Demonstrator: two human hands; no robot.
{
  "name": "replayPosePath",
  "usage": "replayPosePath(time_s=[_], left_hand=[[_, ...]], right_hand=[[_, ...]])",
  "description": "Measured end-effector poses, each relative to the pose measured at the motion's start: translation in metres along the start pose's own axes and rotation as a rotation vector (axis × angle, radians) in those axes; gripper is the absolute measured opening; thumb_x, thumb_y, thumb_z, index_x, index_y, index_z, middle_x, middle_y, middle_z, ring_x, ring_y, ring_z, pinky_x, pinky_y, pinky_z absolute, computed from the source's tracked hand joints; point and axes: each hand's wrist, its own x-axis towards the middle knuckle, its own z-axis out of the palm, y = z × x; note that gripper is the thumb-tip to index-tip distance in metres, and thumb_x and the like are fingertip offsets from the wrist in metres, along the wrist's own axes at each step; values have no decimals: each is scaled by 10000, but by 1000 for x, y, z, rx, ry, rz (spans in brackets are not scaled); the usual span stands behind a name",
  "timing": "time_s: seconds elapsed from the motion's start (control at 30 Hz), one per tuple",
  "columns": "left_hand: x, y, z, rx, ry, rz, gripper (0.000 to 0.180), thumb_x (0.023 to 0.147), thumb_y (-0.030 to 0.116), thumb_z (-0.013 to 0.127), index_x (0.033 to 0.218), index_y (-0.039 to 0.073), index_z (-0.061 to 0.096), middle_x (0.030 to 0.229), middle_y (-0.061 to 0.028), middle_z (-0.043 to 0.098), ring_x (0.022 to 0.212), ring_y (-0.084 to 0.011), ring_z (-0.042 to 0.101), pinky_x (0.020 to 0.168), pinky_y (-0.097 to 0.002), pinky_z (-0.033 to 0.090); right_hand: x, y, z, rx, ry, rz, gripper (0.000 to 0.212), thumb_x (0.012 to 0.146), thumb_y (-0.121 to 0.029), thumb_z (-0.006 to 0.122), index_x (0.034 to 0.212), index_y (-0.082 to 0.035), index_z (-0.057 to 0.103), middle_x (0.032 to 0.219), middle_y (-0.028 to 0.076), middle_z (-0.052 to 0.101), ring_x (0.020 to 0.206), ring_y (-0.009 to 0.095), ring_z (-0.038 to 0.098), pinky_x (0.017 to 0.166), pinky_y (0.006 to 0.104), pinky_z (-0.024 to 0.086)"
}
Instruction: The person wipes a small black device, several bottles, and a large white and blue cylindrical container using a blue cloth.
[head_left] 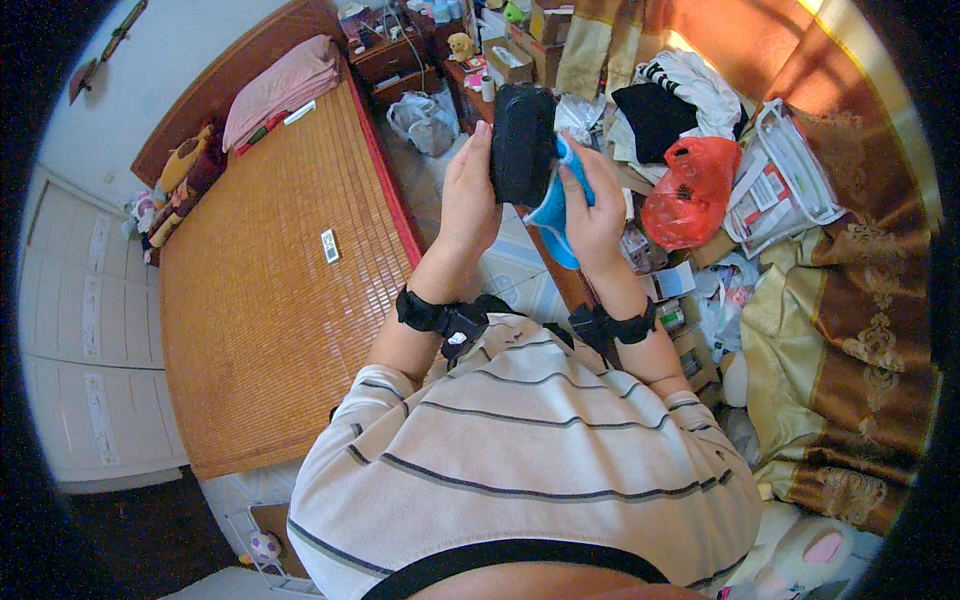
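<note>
Black case, rectangular with rounded edges, is held up in front of the body, over the gap between the bed and the clutter on the right; the left hand cups its left side, fingers mostly hidden behind it, while the right hand pinches a blue cloth between thumb and fingers at the case's right side. Dark printing shows on the red plastic bag and a red-and-white label inside the clear zip case, both too small to read. A black garment lies just beyond the bag, and a brown-and-gold curtain drapes down the right. On the bed, a white remote control rests on the woven mat, with a pink pillow by the headboard. The raised case and hands partly block the view of the crowded floor behind, near a translucent plastic bag
</note>
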Motion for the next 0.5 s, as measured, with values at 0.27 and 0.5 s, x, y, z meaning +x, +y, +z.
replayPosePath(time_s=[0.27, 0.5], left_hand=[[4, -8, -20, -83, -117, -202, 506, 850, 449, 373, 1068, 3, 474, 870, -134, 585, 736, -233, 607, 479, -391, 525], [11, -14, -25, 113, 10, -39, 225, 843, 252, 487, 887, 35, 527, 759, -10, 544, 654, -81, 520, 590, -199, 403]], right_hand=[[37, -1, -9, 60, 170, -14, 269, 782, -127, 576, 1018, -9, 521, 964, 121, 566, 892, 222, 533, 811, 303, 397], [34, 0, 14, -45, 3, -27, 188, 752, -152, 608, 815, 6, 526, 763, 152, 533, 722, 305, 529, 656, 347, 417]])
